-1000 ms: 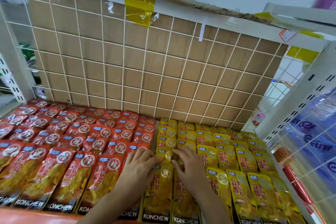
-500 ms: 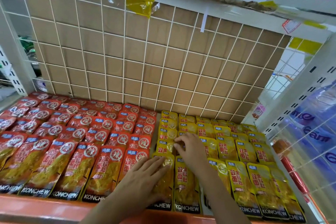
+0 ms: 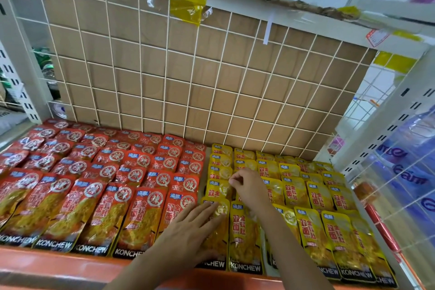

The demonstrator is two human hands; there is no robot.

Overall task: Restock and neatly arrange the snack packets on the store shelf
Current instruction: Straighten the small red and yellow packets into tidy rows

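Pressing left hand flat on yellow packets; right hand pinching.

Bright, even light falls over the cardboard backing, with only faint shadows around it. Below it, the glossy snack packets catch small white glints (strongest on the clear windows). Straight shelf rails bow outward to its left and right. Far right of it, the blue packaging smears softly.

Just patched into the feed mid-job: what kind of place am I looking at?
Most likely a shop aisle: a white wire-grid shelf filled with rows of red packets and yellow packets, with a price tag on the rail above.
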